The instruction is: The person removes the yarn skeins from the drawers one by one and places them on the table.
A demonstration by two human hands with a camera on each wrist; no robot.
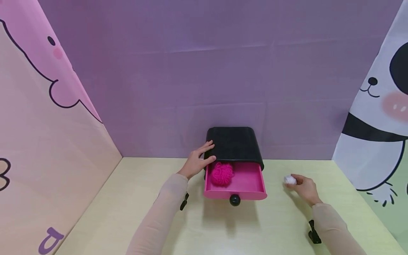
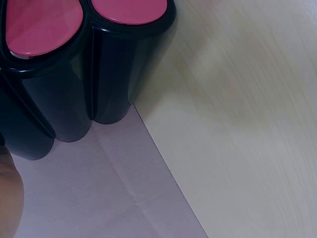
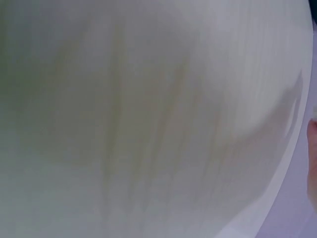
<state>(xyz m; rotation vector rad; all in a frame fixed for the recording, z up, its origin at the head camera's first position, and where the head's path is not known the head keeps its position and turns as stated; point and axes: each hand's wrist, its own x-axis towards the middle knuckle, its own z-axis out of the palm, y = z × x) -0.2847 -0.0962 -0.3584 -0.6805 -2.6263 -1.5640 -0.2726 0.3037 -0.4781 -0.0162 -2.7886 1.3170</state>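
Observation:
A black drawer unit (image 1: 234,143) stands against the back wall, with its pink top drawer (image 1: 250,177) pulled out. In the drawer's left part lies a fluffy magenta yarn ball (image 1: 222,174). My left hand (image 1: 196,162) rests on the unit's upper left edge with its fingers spread. To the right of the drawer, my right hand (image 1: 306,188) pinches a small white ball (image 1: 289,180) by its fingertips, above the table. The left wrist view shows the unit's rounded black side (image 2: 114,74) and pink drawer fronts (image 2: 44,25). Only a sliver of each hand enters the wrist views.
The pale wood-grain table (image 1: 127,205) runs back to a purple cloth wall (image 1: 191,78). Printed side panels border it, with a panda (image 1: 373,152) at right. A round black knob (image 1: 234,200) juts from the drawer's front.

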